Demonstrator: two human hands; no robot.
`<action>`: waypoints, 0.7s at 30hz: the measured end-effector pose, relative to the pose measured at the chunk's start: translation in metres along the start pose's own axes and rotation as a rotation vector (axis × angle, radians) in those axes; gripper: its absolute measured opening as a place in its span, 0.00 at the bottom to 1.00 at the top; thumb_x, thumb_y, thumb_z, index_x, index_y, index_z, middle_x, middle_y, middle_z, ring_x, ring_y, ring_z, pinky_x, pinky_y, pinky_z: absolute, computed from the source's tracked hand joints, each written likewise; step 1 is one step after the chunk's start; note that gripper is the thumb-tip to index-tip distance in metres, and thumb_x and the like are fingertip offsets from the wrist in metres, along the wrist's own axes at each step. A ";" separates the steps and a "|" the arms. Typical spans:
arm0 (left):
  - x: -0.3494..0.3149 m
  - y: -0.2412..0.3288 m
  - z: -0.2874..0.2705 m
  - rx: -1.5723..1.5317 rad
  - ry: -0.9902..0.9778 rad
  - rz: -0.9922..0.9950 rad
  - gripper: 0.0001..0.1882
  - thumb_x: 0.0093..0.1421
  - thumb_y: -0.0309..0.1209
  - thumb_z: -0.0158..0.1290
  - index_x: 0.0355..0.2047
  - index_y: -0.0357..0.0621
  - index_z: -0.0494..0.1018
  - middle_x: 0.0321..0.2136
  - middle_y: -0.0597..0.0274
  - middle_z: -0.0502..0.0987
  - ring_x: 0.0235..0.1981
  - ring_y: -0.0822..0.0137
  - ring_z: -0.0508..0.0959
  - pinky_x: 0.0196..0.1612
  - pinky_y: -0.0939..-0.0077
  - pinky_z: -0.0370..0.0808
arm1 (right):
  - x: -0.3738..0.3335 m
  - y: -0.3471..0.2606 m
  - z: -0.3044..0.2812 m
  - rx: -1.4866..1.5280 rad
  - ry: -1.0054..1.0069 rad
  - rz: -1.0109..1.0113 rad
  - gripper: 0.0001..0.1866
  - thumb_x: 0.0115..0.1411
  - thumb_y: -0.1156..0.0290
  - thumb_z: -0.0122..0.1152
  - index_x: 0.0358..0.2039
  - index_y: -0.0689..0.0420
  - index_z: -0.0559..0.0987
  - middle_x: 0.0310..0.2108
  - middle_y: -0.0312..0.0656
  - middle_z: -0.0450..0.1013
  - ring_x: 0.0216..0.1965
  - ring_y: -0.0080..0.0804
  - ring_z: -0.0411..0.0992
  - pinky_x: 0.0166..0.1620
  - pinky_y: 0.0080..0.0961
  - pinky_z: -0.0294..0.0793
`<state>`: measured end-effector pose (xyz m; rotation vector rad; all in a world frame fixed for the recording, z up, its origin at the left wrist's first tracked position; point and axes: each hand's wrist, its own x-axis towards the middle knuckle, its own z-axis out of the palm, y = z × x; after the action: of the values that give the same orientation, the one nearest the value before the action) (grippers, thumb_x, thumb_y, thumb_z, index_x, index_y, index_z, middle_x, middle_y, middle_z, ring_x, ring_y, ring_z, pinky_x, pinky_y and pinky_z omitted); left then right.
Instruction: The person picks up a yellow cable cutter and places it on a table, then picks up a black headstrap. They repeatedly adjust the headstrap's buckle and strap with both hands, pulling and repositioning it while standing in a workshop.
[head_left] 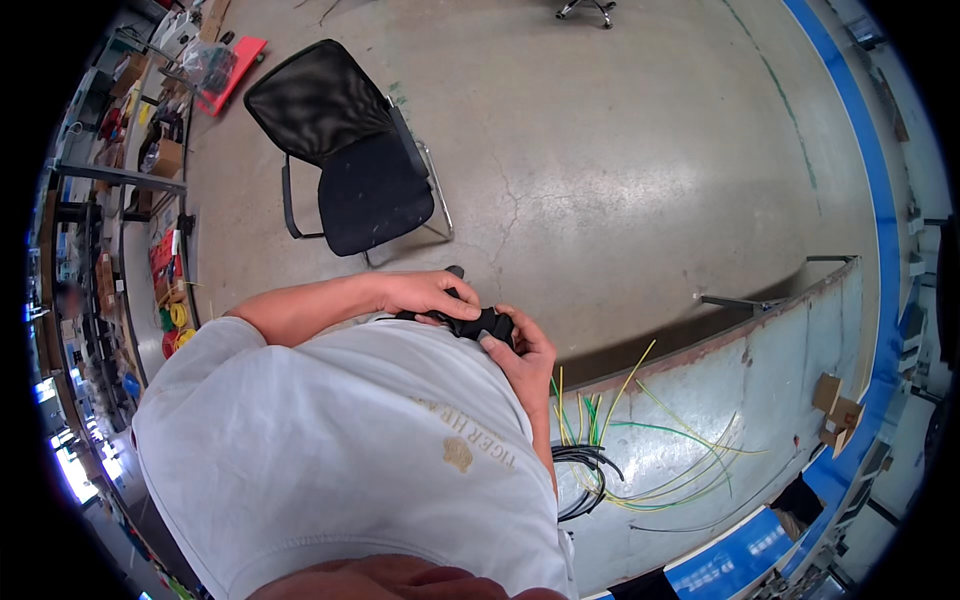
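Observation:
At the front of my waist, just below the white shirt, is a bunched black item with a strap-like end; its exact kind is hard to make out. My left hand grips it from the left, thumb lying across the top and fingers curled beneath. From the right, my right hand pinches the same item between thumb and fingers. Both hands sit close together against my body, and the undersides of their grips are hidden.
Ahead to the left stands a black mesh-backed chair. A metal-topped table on my right bears coiled black cable, yellow and green wires and a small cardboard box. Loaded shelves line the left, near a red cart.

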<state>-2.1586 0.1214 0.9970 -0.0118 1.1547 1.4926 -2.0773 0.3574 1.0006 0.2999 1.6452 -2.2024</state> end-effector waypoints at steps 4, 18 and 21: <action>0.001 0.001 0.001 -0.003 -0.002 -0.022 0.14 0.70 0.42 0.58 0.40 0.42 0.80 0.25 0.74 0.72 0.16 0.85 0.61 0.18 0.85 0.56 | -0.001 -0.005 0.001 0.017 -0.045 0.020 0.28 0.55 0.80 0.73 0.57 0.63 0.78 0.33 0.28 0.73 0.32 0.13 0.68 0.37 0.11 0.68; -0.003 0.002 0.003 0.037 0.080 0.015 0.14 0.66 0.44 0.62 0.32 0.48 0.78 0.23 0.79 0.69 0.21 0.86 0.64 0.21 0.86 0.57 | 0.004 0.011 -0.002 -0.153 -0.023 -0.014 0.31 0.54 0.81 0.74 0.59 0.65 0.77 0.35 0.31 0.73 0.34 0.15 0.68 0.39 0.14 0.68; -0.002 0.005 0.003 0.083 0.069 -0.004 0.14 0.67 0.44 0.62 0.31 0.48 0.77 0.23 0.80 0.68 0.22 0.86 0.64 0.21 0.86 0.57 | 0.005 0.012 0.001 -0.164 -0.005 -0.039 0.31 0.52 0.79 0.76 0.58 0.64 0.78 0.32 0.28 0.70 0.31 0.14 0.63 0.34 0.14 0.63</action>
<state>-2.1599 0.1224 1.0023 -0.0083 1.2710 1.4493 -2.0768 0.3529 0.9886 0.2184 1.8305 -2.0770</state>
